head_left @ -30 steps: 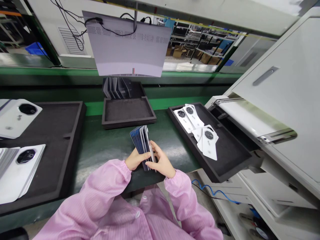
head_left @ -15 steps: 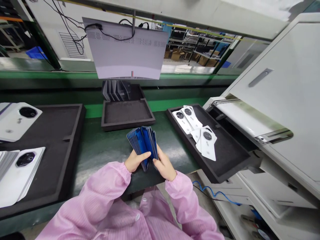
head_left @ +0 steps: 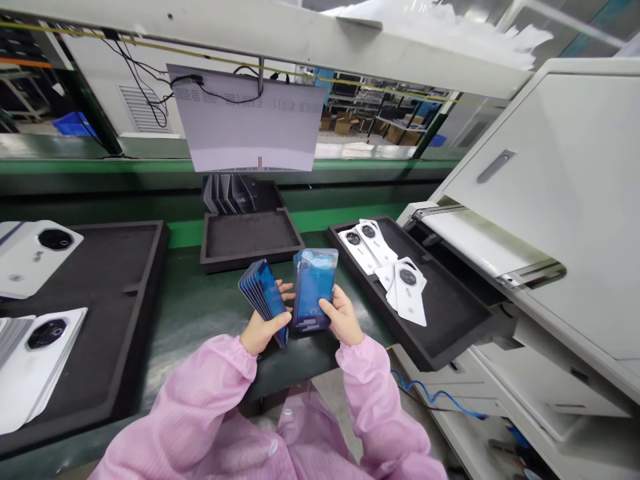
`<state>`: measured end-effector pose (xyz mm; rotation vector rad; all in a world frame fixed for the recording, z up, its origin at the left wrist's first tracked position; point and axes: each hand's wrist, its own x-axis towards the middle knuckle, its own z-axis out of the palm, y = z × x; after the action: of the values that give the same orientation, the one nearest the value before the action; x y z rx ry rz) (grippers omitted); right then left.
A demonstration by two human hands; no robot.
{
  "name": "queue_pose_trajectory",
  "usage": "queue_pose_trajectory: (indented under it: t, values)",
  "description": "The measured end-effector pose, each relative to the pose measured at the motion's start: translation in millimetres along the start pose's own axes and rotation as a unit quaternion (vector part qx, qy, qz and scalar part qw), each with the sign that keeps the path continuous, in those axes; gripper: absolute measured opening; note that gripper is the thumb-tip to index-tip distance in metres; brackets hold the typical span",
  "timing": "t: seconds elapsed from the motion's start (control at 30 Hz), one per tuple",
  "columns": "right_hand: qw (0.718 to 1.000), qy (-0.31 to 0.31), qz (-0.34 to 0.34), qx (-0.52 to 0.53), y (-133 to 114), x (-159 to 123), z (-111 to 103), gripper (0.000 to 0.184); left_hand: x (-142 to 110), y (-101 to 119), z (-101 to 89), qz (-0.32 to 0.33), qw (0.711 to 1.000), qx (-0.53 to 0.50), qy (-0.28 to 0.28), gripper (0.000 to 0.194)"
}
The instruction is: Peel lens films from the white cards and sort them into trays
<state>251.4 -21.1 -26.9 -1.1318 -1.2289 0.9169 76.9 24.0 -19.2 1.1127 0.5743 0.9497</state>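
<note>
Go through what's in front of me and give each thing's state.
Left hand, gripping left stack
Left stack, fanned, tilted
Right hand, gripping right stack
Right stack, held together, blue side showing
Right covers, loosely overlapping in right tray
Left covers, piled, overlapping in left tray
Dark panels, standing, leaning in middle tray
Monitor, back facing us, screen hidden

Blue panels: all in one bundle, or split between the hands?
Split: the left hand grips one bundle, the right hand another bundle, with a gap between their tops.
</note>
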Motion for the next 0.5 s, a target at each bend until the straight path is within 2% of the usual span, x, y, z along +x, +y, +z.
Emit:
queue_pose_trajectory:
  t: [0.13, 0.23, 0.3, 0.4, 0.43, 0.5]
  values:
    - [0.993, -0.116, -0.010, 0.032, 4, 9, 6, 0.042, 0, 1, -8.4, -0.030, 0.998, 0.021, -0.043, 0.070]
    - [0.987, -0.158, -0.028, 0.026, -2, 18, 13, 0.038, -2, 4, -10.8, -0.038, 0.994, 0.072, -0.067, 0.061]
    - [0.987, -0.154, -0.042, 0.014, -3, 23, 19, 0.041, -3, 5, -12.2, -0.005, 0.982, 0.178, -0.066, 0.054]
    - [0.991, -0.108, -0.065, 0.042, 4, 21, 36, 0.052, -5, 0, -15.8, 0.070, 0.927, 0.367, -0.039, 0.041]
    - [0.992, -0.087, -0.067, 0.064, 8, 20, 42, 0.056, -4, -2, -17.1, 0.088, 0.911, 0.402, -0.029, 0.038]
    - [0.996, -0.042, -0.038, 0.064, 13, 18, 49, 0.061, 0, -5, -18.9, 0.104, 0.902, 0.418, -0.025, 0.036]
